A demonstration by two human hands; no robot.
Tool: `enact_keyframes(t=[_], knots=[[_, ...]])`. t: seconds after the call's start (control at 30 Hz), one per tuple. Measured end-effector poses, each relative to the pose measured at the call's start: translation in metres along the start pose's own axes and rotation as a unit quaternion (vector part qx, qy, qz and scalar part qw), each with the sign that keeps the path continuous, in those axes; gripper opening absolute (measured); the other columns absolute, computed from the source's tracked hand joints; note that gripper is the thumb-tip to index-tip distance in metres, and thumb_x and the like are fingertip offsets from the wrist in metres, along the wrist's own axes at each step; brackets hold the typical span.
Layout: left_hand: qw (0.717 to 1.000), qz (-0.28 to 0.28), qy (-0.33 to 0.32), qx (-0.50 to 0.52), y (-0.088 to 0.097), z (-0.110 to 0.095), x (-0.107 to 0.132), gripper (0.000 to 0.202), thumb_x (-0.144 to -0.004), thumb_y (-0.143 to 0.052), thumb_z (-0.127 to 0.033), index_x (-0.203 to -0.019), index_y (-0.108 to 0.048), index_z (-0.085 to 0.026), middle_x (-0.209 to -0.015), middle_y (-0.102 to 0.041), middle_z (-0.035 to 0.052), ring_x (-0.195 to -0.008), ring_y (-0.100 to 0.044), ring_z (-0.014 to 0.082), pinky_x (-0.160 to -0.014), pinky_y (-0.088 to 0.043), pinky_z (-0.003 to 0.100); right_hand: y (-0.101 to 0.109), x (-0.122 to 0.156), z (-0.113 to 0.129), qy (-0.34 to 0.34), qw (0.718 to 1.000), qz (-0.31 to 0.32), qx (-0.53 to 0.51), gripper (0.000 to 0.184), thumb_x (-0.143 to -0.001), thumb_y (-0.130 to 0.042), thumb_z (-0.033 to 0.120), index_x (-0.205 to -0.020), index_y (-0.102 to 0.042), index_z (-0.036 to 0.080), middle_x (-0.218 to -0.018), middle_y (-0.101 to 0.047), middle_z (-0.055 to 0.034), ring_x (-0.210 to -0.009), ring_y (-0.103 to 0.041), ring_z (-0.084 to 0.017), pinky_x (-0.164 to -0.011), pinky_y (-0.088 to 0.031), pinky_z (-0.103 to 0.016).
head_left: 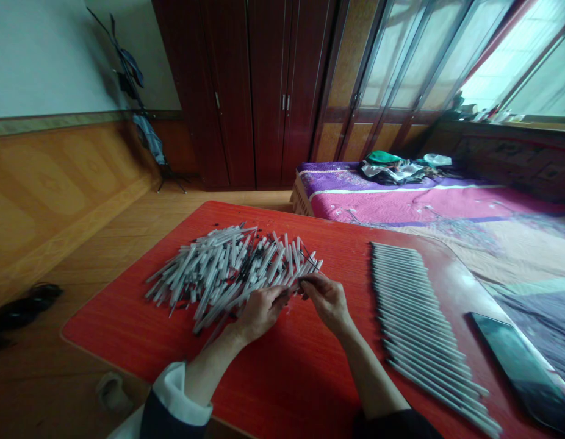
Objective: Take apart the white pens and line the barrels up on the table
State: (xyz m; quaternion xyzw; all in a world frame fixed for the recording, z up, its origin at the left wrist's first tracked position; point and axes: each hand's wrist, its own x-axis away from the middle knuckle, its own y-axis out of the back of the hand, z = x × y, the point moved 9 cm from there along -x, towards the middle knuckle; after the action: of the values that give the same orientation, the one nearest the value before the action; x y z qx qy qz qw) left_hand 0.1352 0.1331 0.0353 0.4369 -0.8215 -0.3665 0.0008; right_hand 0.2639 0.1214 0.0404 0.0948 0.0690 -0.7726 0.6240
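Observation:
On the red table, my left hand (264, 311) is closed in a pinch at the near right edge of a loose heap of whitish thin tubes (213, 262). My right hand (326, 299) is also closed in a pinch, its fingertips almost meeting those of the left. Something small and dark shows between the two sets of fingertips, too small to name. Black bits (250, 262) lie mixed among the tubes. To the right of my hands, similar tubes with dark left ends lie side by side in a neat row (415, 317).
A black smartphone (520, 366) lies by the table's right edge. Beyond stands a bed (401, 204) with piled clothes (392, 167). Dark wardrobes (268, 91) line the back wall, with a coat stand (131, 85) to their left. A black object (26, 308) lies on the floor at left.

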Motion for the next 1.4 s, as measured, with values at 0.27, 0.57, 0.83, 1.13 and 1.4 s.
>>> enact_keyframes(t=[0.27,0.57,0.83,1.13,1.4], knots=[[0.998,-0.040,-0.012,-0.045,0.006,0.001,0.001,0.024,-0.089,-0.044,-0.028,-0.100,-0.062,-0.018,-0.089,-0.068,0.0072,-0.082,-0.063,0.0176,-0.076,-0.047,0.027,0.004,0.002,-0.001,-0.011,0.999,-0.031,0.033,0.020,-0.070,-0.068,0.036,-0.076,-0.067,0.017,-0.064,-0.066,-0.0032,-0.056,-0.059,-0.014,-0.052,-0.047,-0.025],[0.998,-0.038,-0.004,-0.046,0.009,-0.002,0.002,0.020,-0.088,-0.045,-0.026,-0.095,-0.062,-0.018,-0.082,-0.067,0.0054,-0.077,-0.062,0.0163,-0.070,-0.046,0.025,0.001,0.002,-0.004,-0.022,1.000,-0.013,-0.013,0.019,-0.070,-0.068,0.035,-0.074,-0.069,0.017,-0.060,-0.065,-0.0028,-0.052,-0.058,-0.013,-0.047,-0.047,-0.024],[0.999,-0.036,-0.004,-0.033,0.007,0.000,0.001,0.021,-0.088,-0.044,-0.027,-0.097,-0.062,-0.018,-0.086,-0.068,0.0059,-0.078,-0.063,0.0168,-0.069,-0.046,0.025,-0.001,0.001,-0.007,-0.031,0.997,-0.019,-0.066,0.022,-0.069,-0.069,0.035,-0.082,-0.070,0.017,-0.060,-0.065,-0.0024,-0.051,-0.057,-0.013,-0.046,-0.047,-0.025],[0.998,-0.030,0.002,-0.049,0.005,0.002,0.001,0.023,-0.089,-0.043,-0.030,-0.097,-0.061,-0.018,-0.086,-0.068,0.0057,-0.077,-0.062,0.0166,-0.068,-0.046,0.024,-0.001,0.003,-0.014,-0.048,0.993,-0.022,-0.105,0.024,-0.069,-0.069,0.036,-0.084,-0.070,0.017,-0.060,-0.065,-0.0022,-0.050,-0.056,-0.012,-0.045,-0.045,-0.023],[0.999,-0.021,0.009,-0.042,0.002,0.006,0.001,0.023,-0.088,-0.044,-0.029,-0.098,-0.061,-0.019,-0.087,-0.068,0.0056,-0.077,-0.063,0.0162,-0.068,-0.047,0.024,0.000,0.002,-0.020,-0.050,0.991,-0.026,-0.118,0.022,-0.071,-0.067,0.033,-0.087,-0.069,0.018,-0.062,-0.066,-0.0016,-0.051,-0.057,-0.012,-0.045,-0.044,-0.022]])
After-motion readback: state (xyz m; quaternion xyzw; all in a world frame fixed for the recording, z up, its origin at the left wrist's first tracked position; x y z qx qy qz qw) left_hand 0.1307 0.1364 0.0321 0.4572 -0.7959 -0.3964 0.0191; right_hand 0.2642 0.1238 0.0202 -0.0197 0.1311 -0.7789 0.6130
